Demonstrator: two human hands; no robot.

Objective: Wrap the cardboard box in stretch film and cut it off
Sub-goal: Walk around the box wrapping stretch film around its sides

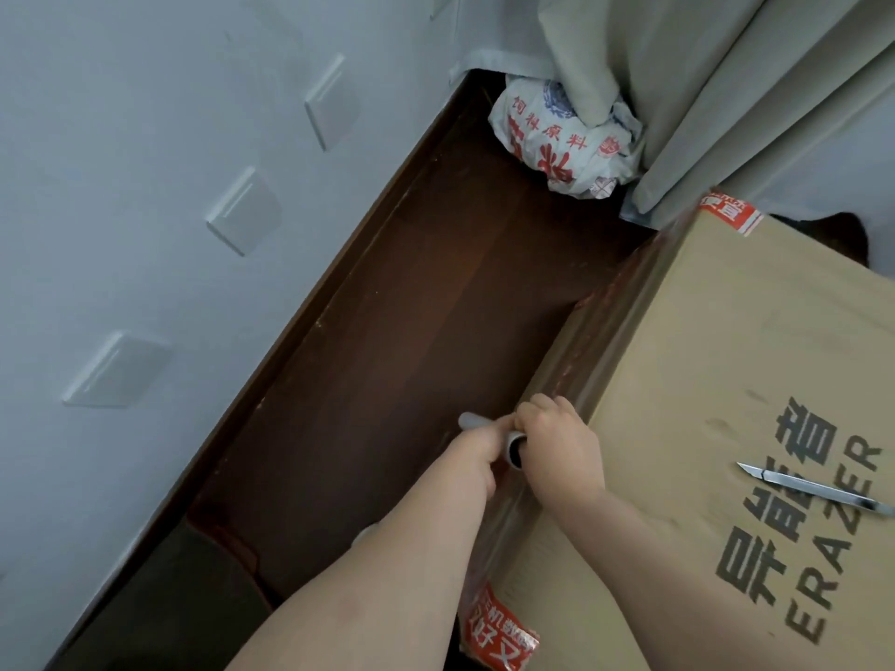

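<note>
A large cardboard box [755, 360] with black "ERAZER" print fills the right side, and clear stretch film [610, 326] clings to its left face. Beside that face my two hands hold the stretch film roll [514, 451] by its grey core. My left hand [477, 455] grips the far end of the roll. The near end sits in my right hand [557, 440], whose fingers curl round it. Most of the roll is hidden by my hands. A metal utility knife [813, 489] lies on top of the box, right of my hands.
Dark wooden floor [387, 355] runs between the box and a pale wall [145, 234] with white switch plates. A white printed sack [562, 138] sits in the far corner under a grey curtain [702, 89]. A dark object [189, 602] lies at the lower left.
</note>
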